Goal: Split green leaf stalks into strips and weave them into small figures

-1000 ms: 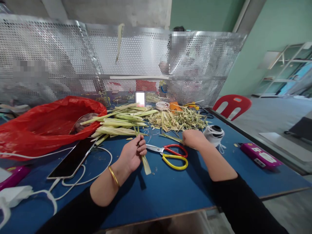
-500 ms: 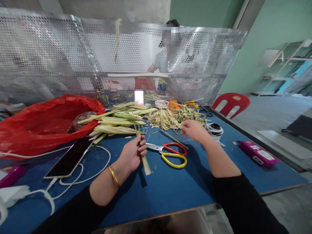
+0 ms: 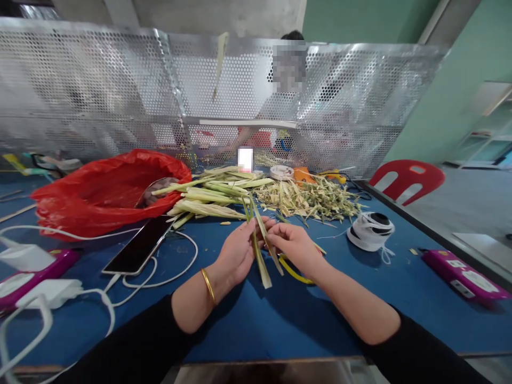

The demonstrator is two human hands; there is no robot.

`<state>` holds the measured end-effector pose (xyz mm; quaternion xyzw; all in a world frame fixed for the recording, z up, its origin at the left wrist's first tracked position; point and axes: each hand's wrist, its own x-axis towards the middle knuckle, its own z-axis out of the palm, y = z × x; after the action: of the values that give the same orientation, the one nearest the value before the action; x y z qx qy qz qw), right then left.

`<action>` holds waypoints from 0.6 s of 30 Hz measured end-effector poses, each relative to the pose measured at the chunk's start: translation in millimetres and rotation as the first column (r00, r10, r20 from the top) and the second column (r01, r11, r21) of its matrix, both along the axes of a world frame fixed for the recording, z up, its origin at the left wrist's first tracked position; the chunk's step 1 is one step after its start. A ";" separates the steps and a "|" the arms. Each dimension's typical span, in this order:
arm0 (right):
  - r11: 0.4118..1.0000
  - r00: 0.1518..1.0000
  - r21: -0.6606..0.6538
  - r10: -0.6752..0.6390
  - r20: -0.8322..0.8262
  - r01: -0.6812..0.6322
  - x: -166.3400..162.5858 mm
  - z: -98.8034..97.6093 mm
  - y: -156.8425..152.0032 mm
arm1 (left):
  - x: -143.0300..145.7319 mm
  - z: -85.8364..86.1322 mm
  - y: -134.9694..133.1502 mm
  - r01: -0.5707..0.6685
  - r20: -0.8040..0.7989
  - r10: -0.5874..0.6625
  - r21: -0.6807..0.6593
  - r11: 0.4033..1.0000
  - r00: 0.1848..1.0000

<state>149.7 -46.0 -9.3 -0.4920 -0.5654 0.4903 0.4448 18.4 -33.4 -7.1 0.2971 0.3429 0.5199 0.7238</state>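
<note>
My left hand (image 3: 237, 250), with a gold bangle on the wrist, pinches a long green leaf strip (image 3: 261, 261) that stands nearly upright over the blue table (image 3: 280, 320). My right hand (image 3: 294, 246) meets it from the right, fingers closed on a second leaf strip (image 3: 272, 250) that crosses the first. Yellow scissor handles (image 3: 294, 272) peek out from under my right hand. A pile of pale green stalks (image 3: 208, 194) lies just behind my hands, with a heap of leaf trimmings (image 3: 316, 194) to its right.
A red plastic bag (image 3: 104, 192) sits at the left. A phone (image 3: 138, 246) with white cables (image 3: 160, 277) lies near it. A roll of white string (image 3: 370, 232) and a purple box (image 3: 464, 269) are at the right. A perforated metal screen (image 3: 120, 90) backs the table; a person sits behind it.
My right hand has come back from the trimmings heap to my left hand and now grips a leaf strip there, covering the scissors. The camera view has shifted slightly left.
</note>
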 end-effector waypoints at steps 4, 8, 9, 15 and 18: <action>0.995 0.996 0.070 0.062 0.061 -0.066 -1.6 -10.0 1.1 | -2.8 1.2 0.1 0.002 0.023 -0.001 -0.040 0.999 1.000; 0.991 0.990 0.115 0.053 0.128 -0.068 -1.0 -18.5 2.2 | -3.2 1.9 0.5 -0.009 0.042 0.011 -0.058 0.998 0.999; 0.990 0.989 0.124 0.046 0.138 -0.063 -1.1 -19.5 2.1 | -3.0 2.2 0.5 -0.007 0.048 0.010 -0.059 0.998 0.999; 0.989 0.989 0.088 0.109 0.103 -0.118 0.1 -13.6 1.5 | -3.7 5.5 1.0 0.030 0.085 -0.025 -0.060 0.998 0.996; 0.987 0.973 0.113 0.092 0.210 -0.118 12.1 -2.3 5.7 | -5.6 7.8 3.1 -0.017 0.111 0.025 -0.068 0.998 0.994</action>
<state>161.8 -40.2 -11.6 -0.4803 -0.6628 0.4237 0.3878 12.8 -30.2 0.7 0.2396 0.3222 0.5316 0.7458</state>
